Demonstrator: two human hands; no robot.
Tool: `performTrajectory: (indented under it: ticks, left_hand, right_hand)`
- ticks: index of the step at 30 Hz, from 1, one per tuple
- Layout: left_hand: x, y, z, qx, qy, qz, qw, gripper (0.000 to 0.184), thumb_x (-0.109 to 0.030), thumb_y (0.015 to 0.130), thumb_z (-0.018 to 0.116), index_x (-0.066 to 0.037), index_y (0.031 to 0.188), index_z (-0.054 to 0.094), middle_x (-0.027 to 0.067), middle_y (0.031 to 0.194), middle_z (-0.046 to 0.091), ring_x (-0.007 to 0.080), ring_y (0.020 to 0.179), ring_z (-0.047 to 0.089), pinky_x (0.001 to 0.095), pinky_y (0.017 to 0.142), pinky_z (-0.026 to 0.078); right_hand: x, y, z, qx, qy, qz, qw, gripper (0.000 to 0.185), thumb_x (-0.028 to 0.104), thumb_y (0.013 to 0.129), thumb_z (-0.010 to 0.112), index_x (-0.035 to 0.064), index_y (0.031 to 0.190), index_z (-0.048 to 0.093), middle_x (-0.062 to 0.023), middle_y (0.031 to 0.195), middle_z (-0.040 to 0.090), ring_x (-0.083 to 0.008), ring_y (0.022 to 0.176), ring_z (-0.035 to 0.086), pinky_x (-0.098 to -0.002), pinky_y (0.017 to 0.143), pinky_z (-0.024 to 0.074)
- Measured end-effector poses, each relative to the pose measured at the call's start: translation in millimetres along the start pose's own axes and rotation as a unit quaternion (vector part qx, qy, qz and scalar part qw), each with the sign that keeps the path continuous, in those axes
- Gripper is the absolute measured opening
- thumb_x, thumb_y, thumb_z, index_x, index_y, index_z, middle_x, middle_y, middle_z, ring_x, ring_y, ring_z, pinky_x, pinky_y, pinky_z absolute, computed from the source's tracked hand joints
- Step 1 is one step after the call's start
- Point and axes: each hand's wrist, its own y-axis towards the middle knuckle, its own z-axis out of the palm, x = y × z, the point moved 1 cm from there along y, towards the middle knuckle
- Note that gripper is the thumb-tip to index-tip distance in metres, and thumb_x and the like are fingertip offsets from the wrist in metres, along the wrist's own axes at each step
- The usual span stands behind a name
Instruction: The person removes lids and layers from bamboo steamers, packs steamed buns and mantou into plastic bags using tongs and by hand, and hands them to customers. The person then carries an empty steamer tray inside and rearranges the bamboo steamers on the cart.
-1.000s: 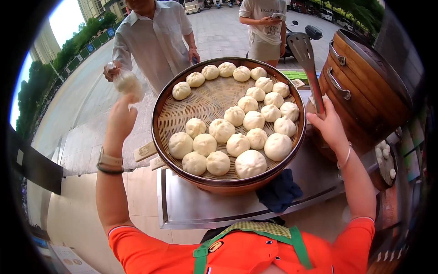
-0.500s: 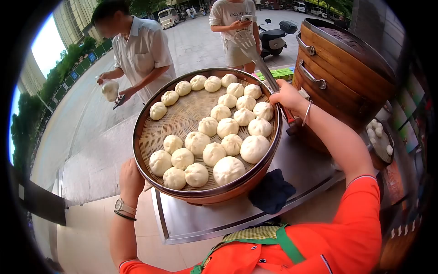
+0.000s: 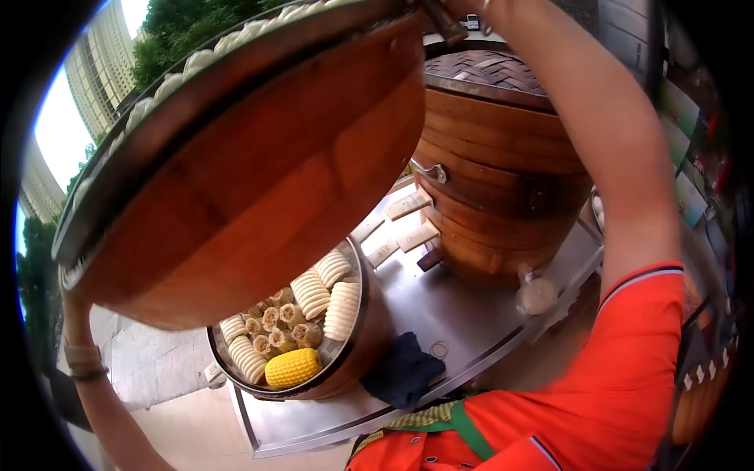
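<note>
A large round wooden steamer basket [image 3: 259, 165] is raised and tilted, its side wall towards me, with pale steamed buns [image 3: 200, 61] showing over its far rim. My left hand [image 3: 76, 308] grips its lower left edge, the fingers mostly hidden behind it. At the top edge of the view, my right hand [image 3: 469, 9] is closed at the basket's other side, largely cut off. A dark handle-like piece juts out beside it. Beneath sits another steamer tier [image 3: 363, 314] holding ridged white rolls [image 3: 341, 311], a yellow corn cob [image 3: 293, 368] and several short tube-shaped pieces [image 3: 271, 319].
A tall stack of wooden steamers [image 3: 503, 169] with a woven lid [image 3: 491, 69] stands at the right on the metal counter [image 3: 440, 314]. Wooden handles [image 3: 418, 236] lie beside it. Near the front edge are a dark cloth [image 3: 404, 370] and a small clear bag [image 3: 536, 293].
Both hands have lifted the bun-filled steamer basket up and to the left, tilting it. The tier below with rolls and corn is now uncovered. The bystanders are out of sight.
</note>
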Motion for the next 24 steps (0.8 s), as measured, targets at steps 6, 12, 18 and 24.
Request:
performTrajectory:
  ticks: [6, 12, 18, 24]
  left_hand:
    - [-207, 159, 119, -0.022, 0.276, 0.155, 0.948, 0.024, -0.009, 0.083, 0.054, -0.003, 0.106, 0.057, 0.0129, 0.104, 0.060, 0.0239, 0.096, 0.056, 0.0314, 0.084, 0.045]
    - [-316, 245, 272, -0.003, 0.148, 0.185, 0.972, 0.019, -0.020, 0.082, 0.049, -0.008, 0.092, 0.060, 0.0184, 0.089, 0.061, 0.0351, 0.082, 0.058, 0.0396, 0.071, 0.047]
    - [-354, 270, 349, 0.049, 0.159, 0.135, 0.977, 0.018, -0.018, 0.079, 0.048, -0.007, 0.088, 0.060, 0.0173, 0.087, 0.061, 0.0349, 0.084, 0.057, 0.0422, 0.071, 0.046]
    - [-349, 261, 365, 0.012, 0.190, 0.148, 0.970, 0.019, -0.020, 0.082, 0.045, -0.009, 0.086, 0.060, 0.0146, 0.083, 0.062, 0.0332, 0.079, 0.059, 0.0424, 0.068, 0.047]
  right_hand:
    - [-5, -14, -211, -0.099, -0.084, 0.024, 0.991, 0.011, 0.004, 0.068, 0.051, -0.0029, 0.061, 0.055, -0.0091, 0.055, 0.053, -0.0198, 0.044, 0.053, -0.0346, 0.038, 0.0420]
    - [-98, -17, -360, -0.058, -0.156, 0.015, 0.986, 0.005, 0.006, 0.064, 0.051, 0.0043, 0.060, 0.051, -0.0014, 0.057, 0.049, -0.0091, 0.050, 0.044, -0.0220, 0.047, 0.0348]
    - [-138, -40, -387, -0.180, -0.115, 0.039, 0.976, 0.018, 0.005, 0.062, 0.053, 0.0008, 0.078, 0.045, -0.0046, 0.063, 0.047, -0.0115, 0.053, 0.046, -0.0246, 0.045, 0.0375]
    - [-156, -54, -391, -0.116, -0.089, 0.075, 0.986, 0.009, 0.010, 0.069, 0.057, 0.0048, 0.074, 0.051, -0.0013, 0.064, 0.050, -0.0087, 0.054, 0.046, -0.0234, 0.049, 0.0388]
